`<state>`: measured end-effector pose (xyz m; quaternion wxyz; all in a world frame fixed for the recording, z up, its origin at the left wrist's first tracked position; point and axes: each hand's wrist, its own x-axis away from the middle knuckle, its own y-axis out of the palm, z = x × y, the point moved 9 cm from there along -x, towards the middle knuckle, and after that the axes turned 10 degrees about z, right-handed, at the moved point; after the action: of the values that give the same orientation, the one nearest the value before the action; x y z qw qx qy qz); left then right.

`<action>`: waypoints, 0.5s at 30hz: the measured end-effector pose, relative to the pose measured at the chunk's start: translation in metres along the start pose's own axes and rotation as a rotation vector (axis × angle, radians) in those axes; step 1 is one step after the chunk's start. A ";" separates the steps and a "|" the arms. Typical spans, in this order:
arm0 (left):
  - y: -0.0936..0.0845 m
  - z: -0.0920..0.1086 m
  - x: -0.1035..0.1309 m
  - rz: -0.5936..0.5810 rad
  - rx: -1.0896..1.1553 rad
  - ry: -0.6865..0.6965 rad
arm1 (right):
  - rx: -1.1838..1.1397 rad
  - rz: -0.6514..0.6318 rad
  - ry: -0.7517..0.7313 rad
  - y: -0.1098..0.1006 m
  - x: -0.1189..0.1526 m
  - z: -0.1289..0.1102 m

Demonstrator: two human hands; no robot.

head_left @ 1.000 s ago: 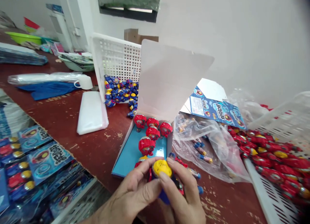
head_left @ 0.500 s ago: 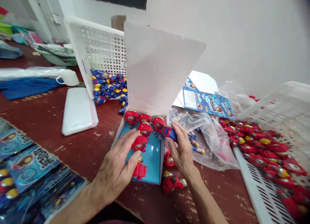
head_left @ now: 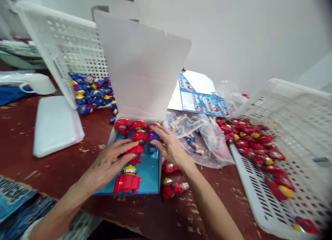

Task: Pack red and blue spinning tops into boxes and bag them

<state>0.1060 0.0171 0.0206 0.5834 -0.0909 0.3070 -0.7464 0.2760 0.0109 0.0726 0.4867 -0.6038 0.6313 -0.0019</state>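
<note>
An open cardboard box with a blue inside (head_left: 149,177) stands in front of me, its white lid (head_left: 145,70) raised at the back. Several red plastic toys with round silver faces sit in it, one red-and-yellow toy (head_left: 127,181) at the near end. My left hand (head_left: 109,162) reaches in from the left, thumb and fingers around a red toy (head_left: 136,154) in the middle. With my right hand (head_left: 169,146) I grip a blue toy (head_left: 153,136) over the box's right side, its lower part down inside. My fingers partly hide both toys.
A white basket (head_left: 59,43) of blue toys stands back left, another white basket (head_left: 246,184) of red toys at right. Between lie a clear plastic bag (head_left: 212,146) and printed card (head_left: 204,103). Loose red toys (head_left: 172,190) lie right of the box; plastic sleeves (head_left: 58,124) and a mug (head_left: 40,84) left.
My right hand has brought the blue toy from the box's right edge inward over the box. My left hand stays at the same red toy. The view has swung right.
</note>
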 end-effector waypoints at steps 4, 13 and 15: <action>-0.001 0.000 0.003 -0.009 0.032 -0.034 | -0.070 -0.047 0.046 -0.004 -0.005 0.001; -0.081 -0.043 -0.022 0.458 -0.032 -0.042 | 0.173 -0.026 -0.064 0.024 0.025 0.018; -0.093 -0.066 -0.052 0.528 -0.147 -0.027 | 0.174 0.019 -0.072 0.022 0.028 0.014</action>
<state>0.0135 0.1004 0.0324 0.7536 -0.0600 0.3655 -0.5430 0.2734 0.0036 0.0347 0.5597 -0.5530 0.6164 -0.0302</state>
